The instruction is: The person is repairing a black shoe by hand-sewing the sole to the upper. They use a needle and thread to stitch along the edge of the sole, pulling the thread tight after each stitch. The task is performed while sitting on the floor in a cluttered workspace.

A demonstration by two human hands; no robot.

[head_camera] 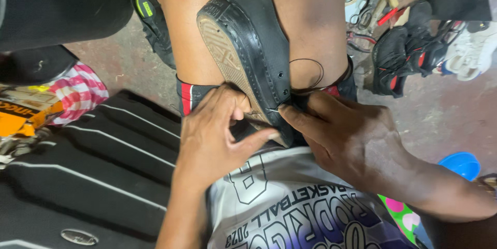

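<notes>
A black canvas shoe (248, 52) sits wedged between the person's bare knees, tan sole turned toward the left, heel end down near the lap; clamped this way it stands steady without either hand having to carry its weight. The left hand (215, 135) rests against the sole edge, thumb and fingers closed in a pinch at the seam where sole meets upper, seemingly bracing that spot. The right hand (344, 137) comes in from the other side, fingertips (290, 114) pressed together on a thin metal needle (272, 109) that pokes through the rim. A dark thread (310, 73) loops out from the same place over the right knee, slack. How deep the needle goes is hidden by the fingers, and the shoe's heel end is covered by both hands. At the upper right lie black-and-red trainers (409, 52), a white shoe (473, 49) and a clutter of tools (373, 0), too jumbled to sort out. A blue bowl (462, 165) shows at the right edge, partly cut off by the forearm. Left of the lap: a black striped bag (103, 166).
</notes>
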